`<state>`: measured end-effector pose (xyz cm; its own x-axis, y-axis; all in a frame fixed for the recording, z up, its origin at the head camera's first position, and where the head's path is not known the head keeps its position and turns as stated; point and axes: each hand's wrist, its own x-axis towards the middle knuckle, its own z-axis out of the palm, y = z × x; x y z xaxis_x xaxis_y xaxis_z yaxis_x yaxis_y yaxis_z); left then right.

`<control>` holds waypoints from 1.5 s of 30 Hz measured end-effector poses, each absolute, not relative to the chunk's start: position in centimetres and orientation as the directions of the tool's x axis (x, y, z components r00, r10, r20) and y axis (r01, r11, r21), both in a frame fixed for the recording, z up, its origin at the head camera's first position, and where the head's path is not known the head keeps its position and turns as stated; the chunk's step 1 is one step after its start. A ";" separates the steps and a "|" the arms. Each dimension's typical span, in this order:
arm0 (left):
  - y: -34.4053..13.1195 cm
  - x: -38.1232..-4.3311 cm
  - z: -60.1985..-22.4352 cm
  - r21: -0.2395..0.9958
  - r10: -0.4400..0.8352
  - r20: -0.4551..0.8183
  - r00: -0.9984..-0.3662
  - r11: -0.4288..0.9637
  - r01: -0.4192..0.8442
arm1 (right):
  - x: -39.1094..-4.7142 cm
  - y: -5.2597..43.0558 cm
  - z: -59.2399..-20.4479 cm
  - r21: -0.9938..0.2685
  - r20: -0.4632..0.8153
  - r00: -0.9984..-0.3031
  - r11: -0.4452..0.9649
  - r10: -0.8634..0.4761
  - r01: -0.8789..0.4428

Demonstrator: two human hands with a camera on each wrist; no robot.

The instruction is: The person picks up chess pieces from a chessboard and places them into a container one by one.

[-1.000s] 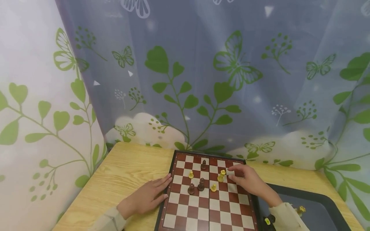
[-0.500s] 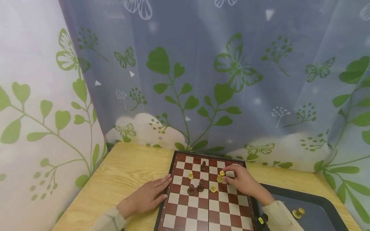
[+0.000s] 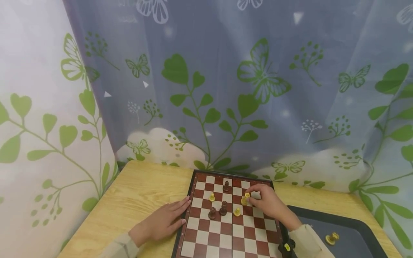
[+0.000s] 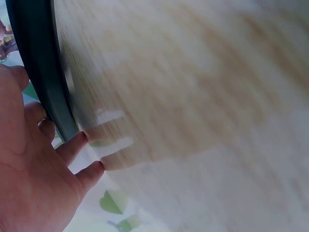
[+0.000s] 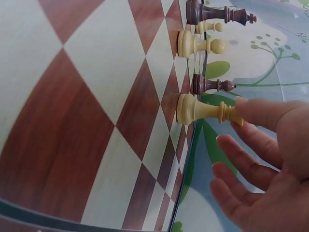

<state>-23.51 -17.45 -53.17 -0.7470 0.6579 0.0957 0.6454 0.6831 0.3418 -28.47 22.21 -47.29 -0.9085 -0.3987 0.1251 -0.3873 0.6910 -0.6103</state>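
Observation:
My right hand (image 3: 269, 203) pinches the top of a tall yellow chess piece (image 5: 190, 110) between thumb and forefinger; its head is mostly covered by the fingertips. It stands upright on the right half of the red-and-white chessboard (image 3: 219, 236). In the right wrist view, a dark bishop (image 5: 207, 84), a yellow pawn (image 5: 193, 44) and a dark king (image 5: 212, 13) stand beyond it. My left hand (image 3: 161, 220) lies on the wooden table with fingers extended, fingertips at the board's left edge (image 4: 41, 63).
A second yellow pawn (image 3: 211, 197) and another dark piece (image 3: 212, 213) stand on the board's left half. To the right is a dark tray (image 3: 351, 229) with a yellow piece (image 3: 332, 238) lying in it. A patterned curtain (image 3: 193, 89) hangs behind the table (image 3: 145, 182).
My right hand has moved left from beside the tall yellow piece and now pinches its top. More of the tray has come into view. The left hand stays in place.

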 end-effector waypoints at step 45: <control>-17.4 -23.3 -53.1 0.350 0.663 0.114 -0.740 0.670 0.654 | -19.6 33.7 -46.8 -0.544 0.298 -0.954 0.818 -0.022 -0.189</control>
